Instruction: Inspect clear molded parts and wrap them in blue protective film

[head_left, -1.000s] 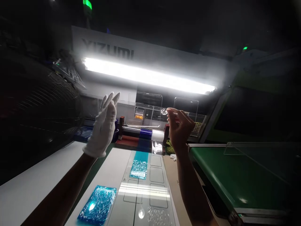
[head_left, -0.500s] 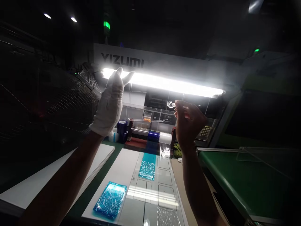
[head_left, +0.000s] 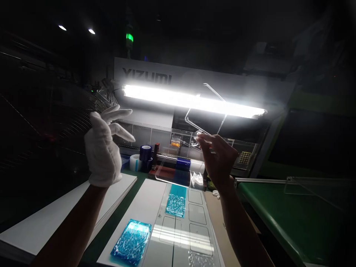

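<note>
My left hand [head_left: 104, 146], in a white glove, is raised at the left with its fingers apart and nothing in them. My right hand [head_left: 218, 155] is bare and pinches a small curled end of a clear plastic piece [head_left: 196, 139] in front of the lamp. Thin see-through edges extend from around that hand, up past the lamp and down toward the bench; their full outline is hard to make out. Below lies a flat sheet with rounded outlines [head_left: 198, 213], bearing a blue textured pad [head_left: 175, 205]. Another blue pad [head_left: 132, 239] rests nearer, at the left.
A bright tube lamp [head_left: 191, 102] spans the bench. Tape rolls [head_left: 135, 162] and a roll holder with blue film [head_left: 183, 164] stand behind. White boards [head_left: 69, 211] are stacked left, near a fan [head_left: 80, 126]. A green conveyor belt [head_left: 280, 211] runs at right.
My left hand has dropped away from the lamp to the left, its fingers spreading. My right hand has moved slightly left and down, and the clear piece has turned and tilted.
</note>
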`<state>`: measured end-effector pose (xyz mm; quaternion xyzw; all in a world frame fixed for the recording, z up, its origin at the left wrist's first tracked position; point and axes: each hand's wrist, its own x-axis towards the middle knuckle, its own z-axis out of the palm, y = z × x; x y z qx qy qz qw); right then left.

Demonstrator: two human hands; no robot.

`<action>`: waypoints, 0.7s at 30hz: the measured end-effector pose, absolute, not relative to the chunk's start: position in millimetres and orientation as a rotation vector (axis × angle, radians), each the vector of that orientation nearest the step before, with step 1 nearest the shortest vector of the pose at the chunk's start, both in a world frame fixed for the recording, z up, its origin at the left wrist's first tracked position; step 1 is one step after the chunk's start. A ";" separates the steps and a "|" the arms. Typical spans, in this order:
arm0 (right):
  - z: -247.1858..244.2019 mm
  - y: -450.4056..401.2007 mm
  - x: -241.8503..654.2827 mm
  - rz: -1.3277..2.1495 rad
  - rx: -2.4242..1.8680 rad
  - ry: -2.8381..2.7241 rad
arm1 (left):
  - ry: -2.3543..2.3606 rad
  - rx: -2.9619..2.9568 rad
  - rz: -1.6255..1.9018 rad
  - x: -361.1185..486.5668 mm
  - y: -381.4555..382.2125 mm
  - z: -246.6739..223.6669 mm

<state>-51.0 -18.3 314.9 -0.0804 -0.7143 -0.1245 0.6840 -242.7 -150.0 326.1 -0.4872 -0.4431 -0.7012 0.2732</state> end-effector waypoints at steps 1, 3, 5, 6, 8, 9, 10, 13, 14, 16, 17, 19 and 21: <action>313.4 -19.1 -51.3 -0.299 -0.165 -1.642 | -1.167 -1.300 -1.976 -244.6 -149.4 327.0; 310.7 -21.4 -53.0 -0.337 -0.136 -1.713 | -1.096 -1.323 -2.161 -246.9 -146.6 330.7; 308.6 -23.8 -55.2 -0.364 -0.087 -1.768 | -1.172 -1.408 -2.263 -248.9 -142.7 335.3; 307.8 -24.6 -56.2 -0.377 -0.056 -1.790 | -1.237 -1.479 -2.290 -250.2 -140.7 337.3; 306.8 -24.9 -57.3 -0.403 0.005 -1.831 | -1.312 -1.641 -2.332 -253.0 -137.4 340.7; 306.6 -24.3 -57.3 -0.415 0.033 -1.853 | -1.310 -1.727 -2.337 -254.1 -136.1 342.0; 306.6 -23.3 -56.8 -0.426 0.057 -1.875 | -1.289 -1.812 -2.316 -254.8 -135.3 343.4; 307.6 -19.4 -52.4 -0.455 0.115 -1.935 | -1.279 -1.958 -2.128 -252.8 -135.5 347.9; 308.1 -18.2 -50.2 -0.467 0.131 -1.952 | -1.308 -1.988 -2.050 -251.0 -136.1 349.7; 309.0 -16.5 -45.0 -0.500 0.150 -1.981 | -1.352 -2.030 -1.947 -247.3 -137.4 353.2; 309.3 -15.9 -42.3 -0.519 0.150 -1.992 | -1.353 -2.056 -1.926 -245.9 -137.7 354.8; 309.3 -14.9 -36.8 -0.554 0.134 -2.009 | -1.324 -2.126 -1.909 -244.9 -136.9 356.8; 308.4 -13.5 -31.4 -0.575 0.110 -2.011 | -1.331 -2.143 -1.873 -246.5 -134.4 356.7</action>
